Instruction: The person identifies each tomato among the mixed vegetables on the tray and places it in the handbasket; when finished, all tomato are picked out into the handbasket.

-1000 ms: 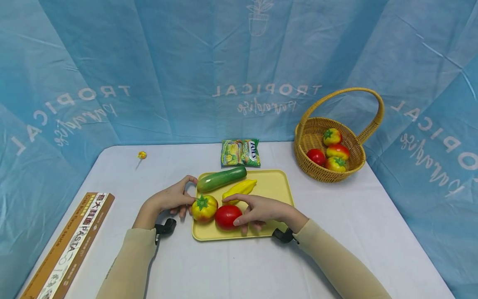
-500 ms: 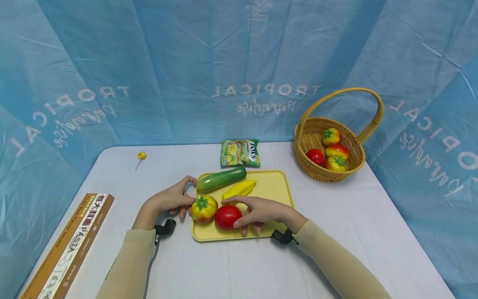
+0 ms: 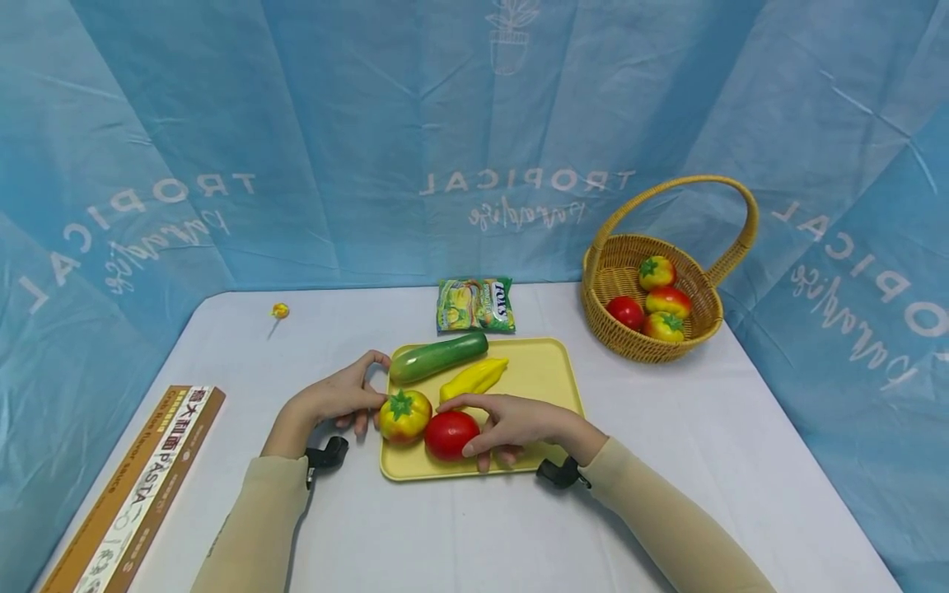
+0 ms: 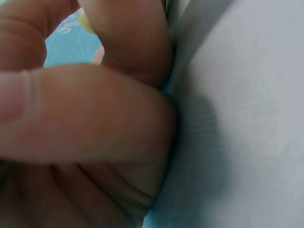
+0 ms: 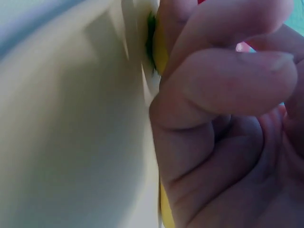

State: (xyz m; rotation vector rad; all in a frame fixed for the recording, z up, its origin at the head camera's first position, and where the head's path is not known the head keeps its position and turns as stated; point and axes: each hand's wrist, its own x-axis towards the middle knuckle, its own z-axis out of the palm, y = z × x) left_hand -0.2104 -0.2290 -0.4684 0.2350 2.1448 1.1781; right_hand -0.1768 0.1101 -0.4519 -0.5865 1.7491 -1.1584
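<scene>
On the yellow tray [image 3: 541, 371], my right hand [image 3: 519, 420] has its index finger over the top of a glossy red round fruit [image 3: 448, 441] and its thumb at the right side, pinching it. My left hand [image 3: 344, 395] is loosely curled at the tray's left rim. Its thumb tip meets a yellow-red fruit with a green crown [image 3: 405, 418], and its index finger arches to the end of a green cucumber [image 3: 437, 359]. A yellow ridged fruit [image 3: 474, 376] lies mid-tray. Fingers [image 4: 85, 114] fill the left wrist view; curled fingers [image 5: 228, 85] hide most of the right one.
Behind the tray lies a green snack packet [image 3: 475, 305]. A wicker basket [image 3: 608, 263] holding several fruits stands at the back right. At the left are a long pasta box [image 3: 141, 486] and a small yellow lollipop [image 3: 279, 310]. A blue curtain [image 3: 334, 148] borders the table.
</scene>
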